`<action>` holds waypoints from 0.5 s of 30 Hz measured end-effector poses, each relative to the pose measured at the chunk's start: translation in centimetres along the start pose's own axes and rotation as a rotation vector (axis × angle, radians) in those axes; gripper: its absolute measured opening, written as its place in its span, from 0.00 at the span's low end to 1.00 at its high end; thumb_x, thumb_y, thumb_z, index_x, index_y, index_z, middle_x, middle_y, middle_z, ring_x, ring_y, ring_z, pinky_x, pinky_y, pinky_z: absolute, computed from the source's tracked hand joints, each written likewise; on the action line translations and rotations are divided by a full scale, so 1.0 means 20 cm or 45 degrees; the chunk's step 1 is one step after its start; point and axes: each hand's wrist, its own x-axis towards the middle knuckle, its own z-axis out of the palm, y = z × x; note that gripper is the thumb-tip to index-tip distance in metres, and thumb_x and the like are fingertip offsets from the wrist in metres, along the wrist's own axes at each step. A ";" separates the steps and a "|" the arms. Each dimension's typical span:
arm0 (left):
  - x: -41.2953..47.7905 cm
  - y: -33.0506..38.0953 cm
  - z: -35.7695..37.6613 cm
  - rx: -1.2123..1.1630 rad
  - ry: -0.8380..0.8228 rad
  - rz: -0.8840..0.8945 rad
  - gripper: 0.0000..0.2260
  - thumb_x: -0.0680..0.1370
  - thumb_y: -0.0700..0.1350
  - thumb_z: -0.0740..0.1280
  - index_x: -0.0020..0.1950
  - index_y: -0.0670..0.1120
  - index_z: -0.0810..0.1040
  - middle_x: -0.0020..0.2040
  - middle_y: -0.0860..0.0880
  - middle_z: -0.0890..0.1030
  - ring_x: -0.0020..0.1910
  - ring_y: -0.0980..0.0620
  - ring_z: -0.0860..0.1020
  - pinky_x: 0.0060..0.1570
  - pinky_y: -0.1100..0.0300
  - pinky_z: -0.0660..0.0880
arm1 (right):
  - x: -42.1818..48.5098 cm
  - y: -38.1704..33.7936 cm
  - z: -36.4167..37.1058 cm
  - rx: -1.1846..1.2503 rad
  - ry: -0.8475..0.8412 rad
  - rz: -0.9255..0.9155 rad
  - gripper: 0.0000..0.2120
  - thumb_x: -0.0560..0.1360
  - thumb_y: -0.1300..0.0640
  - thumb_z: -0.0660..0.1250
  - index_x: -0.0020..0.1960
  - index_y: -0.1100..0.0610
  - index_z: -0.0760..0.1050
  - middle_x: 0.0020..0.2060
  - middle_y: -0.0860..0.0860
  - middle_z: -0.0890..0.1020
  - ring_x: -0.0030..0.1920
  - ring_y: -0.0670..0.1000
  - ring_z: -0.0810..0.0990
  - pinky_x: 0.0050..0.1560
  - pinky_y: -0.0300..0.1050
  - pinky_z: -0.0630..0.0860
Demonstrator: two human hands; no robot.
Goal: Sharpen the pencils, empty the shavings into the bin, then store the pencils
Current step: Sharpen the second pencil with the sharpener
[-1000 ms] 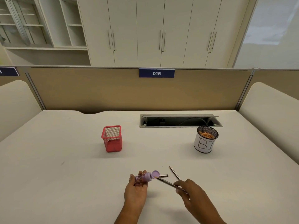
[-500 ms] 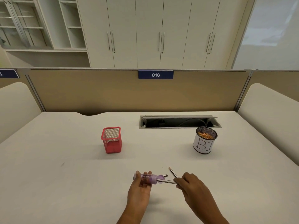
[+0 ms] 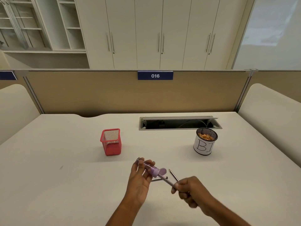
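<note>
head view: bin [image 3: 203,147] on white desk [image 3: 65,168], cabinets [image 3: 146,30] behind.

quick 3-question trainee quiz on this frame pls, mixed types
1. What does the left hand grip? A) eraser B) purple sharpener C) scissors
2. True or false: pencils already stand in the red mesh holder.
3. Fill in: the right hand pinches a ____ aimed into the sharpener.
Key: 1 B; 2 false; 3 pencil.
</note>
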 end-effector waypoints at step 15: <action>0.00 0.00 0.05 -0.153 0.051 -0.038 0.11 0.82 0.40 0.54 0.42 0.40 0.71 0.32 0.42 0.81 0.32 0.45 0.83 0.37 0.55 0.82 | 0.05 0.06 -0.04 -1.440 0.788 -1.257 0.07 0.75 0.55 0.58 0.42 0.52 0.74 0.25 0.47 0.75 0.25 0.48 0.73 0.22 0.39 0.66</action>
